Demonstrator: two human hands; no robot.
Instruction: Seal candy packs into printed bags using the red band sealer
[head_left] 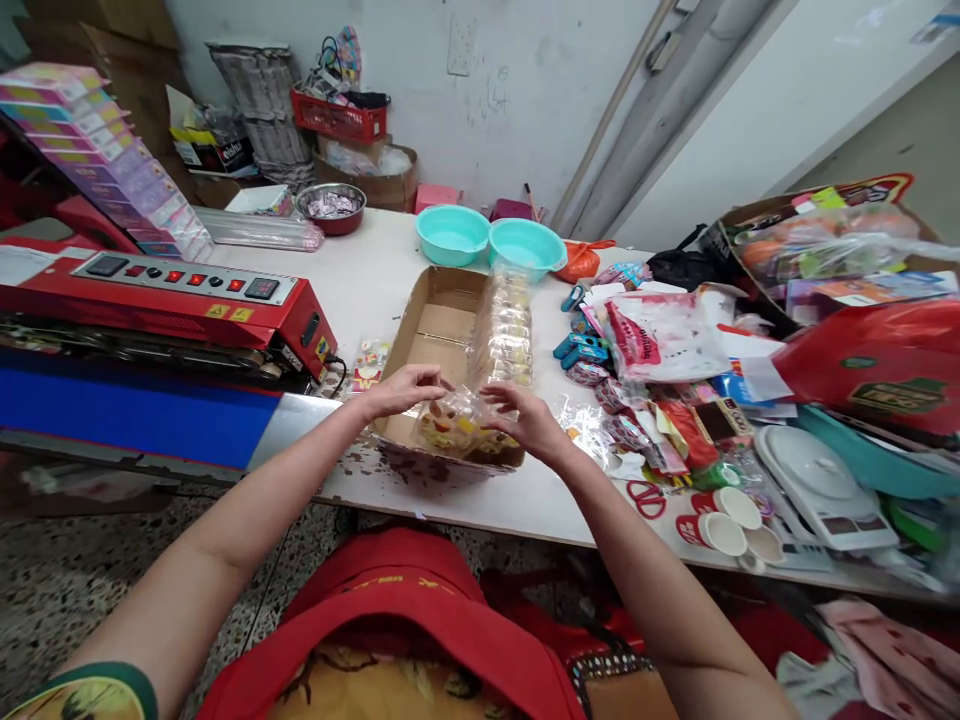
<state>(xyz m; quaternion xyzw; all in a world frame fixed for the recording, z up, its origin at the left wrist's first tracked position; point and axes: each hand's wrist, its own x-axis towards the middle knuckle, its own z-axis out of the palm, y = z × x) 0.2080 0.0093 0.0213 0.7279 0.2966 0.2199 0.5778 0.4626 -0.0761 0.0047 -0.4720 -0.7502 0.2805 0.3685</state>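
Observation:
My left hand [409, 389] is closed, its fingertips pinching the upper left of a clear plastic packet [457, 430] with yellow and brown bits showing through. Opposite it, my right hand [529, 422] grips the packet's right side, thumb and fingers bent around the film. The packet is over the near end of an open cardboard box [405, 340]; whether it rests on the bottom, I cannot tell. Along the box's right side stands a row of similar clear packets [507, 325], pressed close together. The left part of the box shows bare cardboard.
A red sealing machine [180, 300] with a blue belt [135, 405] is on the left. Behind the box sit two turquoise basins [452, 235]. To the right are red scissors [646, 499], paper cups [712, 532], a white scale [817, 480] and piled packages.

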